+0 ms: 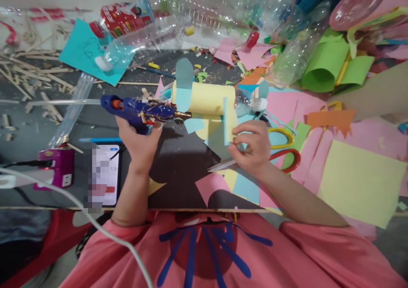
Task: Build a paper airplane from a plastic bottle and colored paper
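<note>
Apparently pinched low to leave its upper part free, the yellow-and-blue paper strip (226, 120) stands between the right hand's (253, 145) thumb and fingers. At its 11 o'clock lies the yellow-wrapped bottle (207, 95). Toward 9 o'clock, the left hand (137, 141) grips the glue gun (134, 109), probably by the handle to avoid its tip. Scissors (223, 166) rest on the tabletop (175, 164), handles toward 4 o'clock.

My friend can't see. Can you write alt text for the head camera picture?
A person's left hand holds a blue glue gun; the right hand pinches a paper strip near a bottle wrapped in yellow paper. Scissors, a phone and coloured paper lie around on a dark table.
</note>
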Tool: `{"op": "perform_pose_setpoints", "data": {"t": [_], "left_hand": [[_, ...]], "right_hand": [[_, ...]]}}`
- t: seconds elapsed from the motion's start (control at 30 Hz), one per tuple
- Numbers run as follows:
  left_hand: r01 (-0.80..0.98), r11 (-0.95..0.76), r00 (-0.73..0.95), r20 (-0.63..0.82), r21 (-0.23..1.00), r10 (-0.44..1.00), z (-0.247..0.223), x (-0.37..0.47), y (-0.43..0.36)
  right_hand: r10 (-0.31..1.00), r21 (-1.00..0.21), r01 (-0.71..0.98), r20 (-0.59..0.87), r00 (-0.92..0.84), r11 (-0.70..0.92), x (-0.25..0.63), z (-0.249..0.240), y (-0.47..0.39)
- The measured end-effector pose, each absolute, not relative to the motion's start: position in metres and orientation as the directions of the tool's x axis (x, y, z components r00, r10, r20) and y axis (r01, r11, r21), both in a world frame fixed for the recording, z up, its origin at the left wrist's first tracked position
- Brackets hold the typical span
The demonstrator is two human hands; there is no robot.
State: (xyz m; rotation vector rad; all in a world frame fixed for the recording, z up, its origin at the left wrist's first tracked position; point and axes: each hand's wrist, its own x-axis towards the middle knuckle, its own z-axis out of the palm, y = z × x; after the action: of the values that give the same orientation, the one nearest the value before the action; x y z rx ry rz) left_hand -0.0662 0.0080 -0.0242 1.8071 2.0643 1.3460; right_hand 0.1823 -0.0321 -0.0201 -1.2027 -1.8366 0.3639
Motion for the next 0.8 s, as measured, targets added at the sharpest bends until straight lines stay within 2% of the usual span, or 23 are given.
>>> {"op": "perform_pose_setpoints", "data": {"t": [0.1, 0.17, 0.2, 0.33, 0.57, 0.7, 0.8], "left_hand": [[0.811, 0.003, -0.318, 0.438, 0.584, 0.841, -0.024, -0.065, 0.009], [0.825, 0.015, -0.312, 0.434, 0.565, 0.845, -0.023, -0.065, 0.010], [0.825, 0.012, -0.309, 0.434, 0.564, 0.846, -0.023, -0.065, 0.010], [0.810, -0.022, -0.297, 0.442, 0.586, 0.846, -0.023, -0.065, 0.009], [0.821, -0.038, -0.270, 0.446, 0.570, 0.853, -0.026, -0.069, 0.009], [0.830, -0.038, -0.265, 0.454, 0.556, 0.851, -0.027, -0.070, 0.009], [0.834, -0.025, -0.275, 0.454, 0.551, 0.847, -0.027, -0.070, 0.008]], "right_hand": [[0.813, -0.526, 0.626, 0.291, -0.504, 0.576, 0.182, -0.020, -0.028], [0.778, -0.499, 0.628, 0.170, -0.604, 0.597, 0.180, -0.020, -0.025], [0.776, -0.497, 0.630, 0.156, -0.611, 0.596, 0.179, -0.021, -0.024], [0.852, -0.522, 0.683, 0.198, -0.485, 0.511, 0.180, -0.024, -0.022], [0.927, -0.537, 0.777, 0.027, -0.375, 0.329, 0.175, -0.033, -0.023], [0.944, -0.656, 0.709, 0.012, -0.330, 0.256, 0.174, -0.032, -0.023], [0.962, -0.806, 0.563, 0.025, -0.274, 0.181, 0.176, -0.023, -0.022]]}}
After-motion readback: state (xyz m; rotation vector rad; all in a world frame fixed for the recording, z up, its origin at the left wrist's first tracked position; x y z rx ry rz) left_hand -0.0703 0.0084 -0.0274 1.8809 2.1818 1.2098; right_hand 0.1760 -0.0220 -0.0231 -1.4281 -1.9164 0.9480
